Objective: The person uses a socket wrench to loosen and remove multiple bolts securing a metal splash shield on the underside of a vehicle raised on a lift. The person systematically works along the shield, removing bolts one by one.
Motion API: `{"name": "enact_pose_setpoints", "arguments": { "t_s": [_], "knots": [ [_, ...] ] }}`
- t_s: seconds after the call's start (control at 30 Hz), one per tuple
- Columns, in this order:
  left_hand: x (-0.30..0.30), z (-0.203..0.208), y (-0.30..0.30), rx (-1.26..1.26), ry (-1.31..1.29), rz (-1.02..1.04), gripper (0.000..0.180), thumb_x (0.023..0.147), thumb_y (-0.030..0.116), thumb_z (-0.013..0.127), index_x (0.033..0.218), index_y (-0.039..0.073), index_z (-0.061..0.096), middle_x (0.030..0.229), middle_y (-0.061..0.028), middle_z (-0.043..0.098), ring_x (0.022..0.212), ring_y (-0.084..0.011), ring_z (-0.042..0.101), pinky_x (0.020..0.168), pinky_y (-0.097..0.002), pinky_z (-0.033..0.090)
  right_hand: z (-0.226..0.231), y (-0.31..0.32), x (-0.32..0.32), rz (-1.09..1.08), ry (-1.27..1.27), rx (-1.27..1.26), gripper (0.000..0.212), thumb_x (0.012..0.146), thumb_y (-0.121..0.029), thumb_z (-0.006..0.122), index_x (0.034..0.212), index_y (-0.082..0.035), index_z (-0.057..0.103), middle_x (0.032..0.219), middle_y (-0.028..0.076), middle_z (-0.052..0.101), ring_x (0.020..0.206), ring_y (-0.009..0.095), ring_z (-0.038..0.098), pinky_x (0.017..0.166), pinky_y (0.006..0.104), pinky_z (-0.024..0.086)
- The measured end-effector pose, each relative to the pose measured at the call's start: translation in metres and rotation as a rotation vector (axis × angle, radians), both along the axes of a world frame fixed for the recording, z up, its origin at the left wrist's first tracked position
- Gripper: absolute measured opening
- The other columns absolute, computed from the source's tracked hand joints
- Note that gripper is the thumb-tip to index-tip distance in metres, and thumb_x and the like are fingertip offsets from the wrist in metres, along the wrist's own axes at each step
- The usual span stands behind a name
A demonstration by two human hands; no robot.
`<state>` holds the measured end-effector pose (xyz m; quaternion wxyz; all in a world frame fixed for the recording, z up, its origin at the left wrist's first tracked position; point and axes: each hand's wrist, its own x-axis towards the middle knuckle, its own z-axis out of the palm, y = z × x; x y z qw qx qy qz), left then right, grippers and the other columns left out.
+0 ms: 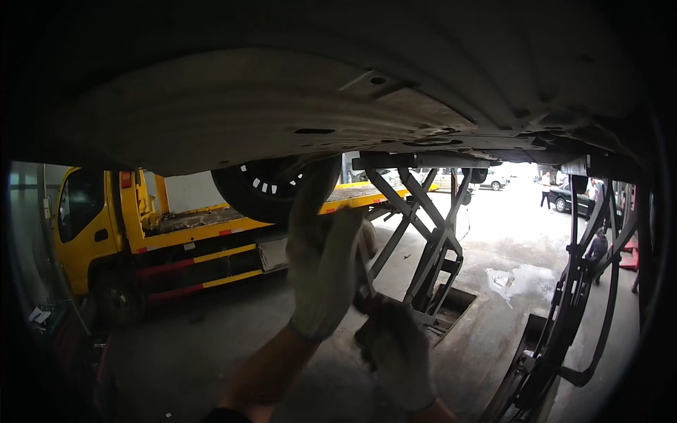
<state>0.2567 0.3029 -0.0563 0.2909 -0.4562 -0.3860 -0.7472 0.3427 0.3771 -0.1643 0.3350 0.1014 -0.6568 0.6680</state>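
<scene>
Both my hands wear pale work gloves and are raised under the lifted vehicle's underside [247,106]. My left hand [321,271] points upward below the wheel [275,187], its fingers smeared by motion and shadow; what it holds, if anything, I cannot make out. Lower and to the right, my right hand [398,352] is closed, with a dark, partly reddish thing [370,303] showing at its upper edge, too blurred to name. That thing rises toward the side of my left hand; whether the two touch is unclear.
A scissor lift [427,233] stands beyond my hands, and another lift frame [571,303] at the right. On the left is a yellow flatbed truck [84,233]. A person [598,247] is low down behind the right lift; cars [564,199] stand outside.
</scene>
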Motion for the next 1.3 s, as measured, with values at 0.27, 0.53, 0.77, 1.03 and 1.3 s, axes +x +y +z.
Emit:
{"name": "enact_pose_setpoints", "arguments": {
  "t_s": [0.27,0.53,0.77,1.03,1.3],
  "knots": [
    [-0.069,-0.246,-0.101,-0.383,-0.900,0.014,0.025,0.101,0.024,0.062,0.110,0.000,0.066,0.070,-0.0066,0.062,0.049,-0.0129,0.056,0.042,-0.0259,0.042,-0.201,-0.006,-0.048,0.225,-0.331,-0.272,0.020,0.099,-0.012,0.055,0.115,-0.002,0.059,0.083,0.002,0.062,0.069,0.010,0.059,0.062,0.0279,0.050],
    [-0.008,-0.395,-0.129,-0.445,-1.418,0.009,0.020,0.095,0.018,0.058,0.107,0.006,0.068,0.055,0.0001,0.051,0.040,-0.0114,0.042,0.037,-0.0285,0.034,-0.308,0.009,-0.075,0.246,-0.495,-0.126,0.019,0.096,-0.014,0.061,0.112,-0.004,0.062,0.085,0.006,0.064,0.075,0.013,0.059,0.068,0.0313,0.051],
    [-0.011,-0.419,-0.112,-0.512,-1.454,-0.072,0.033,0.098,0.016,0.058,0.129,0.007,0.066,0.065,0.0014,0.058,0.047,-0.0084,0.047,0.041,-0.0253,0.037,-0.327,0.016,-0.077,0.207,-0.571,0.185,0.030,0.094,-0.031,0.065,0.105,-0.003,0.064,0.086,0.014,0.067,0.080,0.020,0.061,0.075,0.0385,0.052],
    [-0.069,-0.440,-0.083,-0.627,-1.205,-0.162,0.027,0.102,0.020,0.060,0.125,0.008,0.070,0.077,0.0020,0.064,0.063,-0.0074,0.053,0.056,-0.0226,0.044,-0.334,0.036,-0.105,0.098,-0.640,0.201,0.030,0.096,-0.031,0.063,0.105,-0.003,0.066,0.087,0.013,0.068,0.081,0.021,0.062,0.076,0.0383,0.051],
    [-0.178,-0.428,-0.110,-0.981,-0.852,-0.466,0.036,0.103,0.019,0.050,0.133,0.005,0.064,0.104,-0.0013,0.067,0.079,-0.0084,0.060,0.073,-0.0259,0.052,-0.289,-0.002,-0.123,-0.132,-0.615,0.148,0.035,0.098,-0.030,0.061,0.117,-0.002,0.067,0.102,0.020,0.072,0.096,0.031,0.069,0.087,0.0408,0.053]
  ]
}}
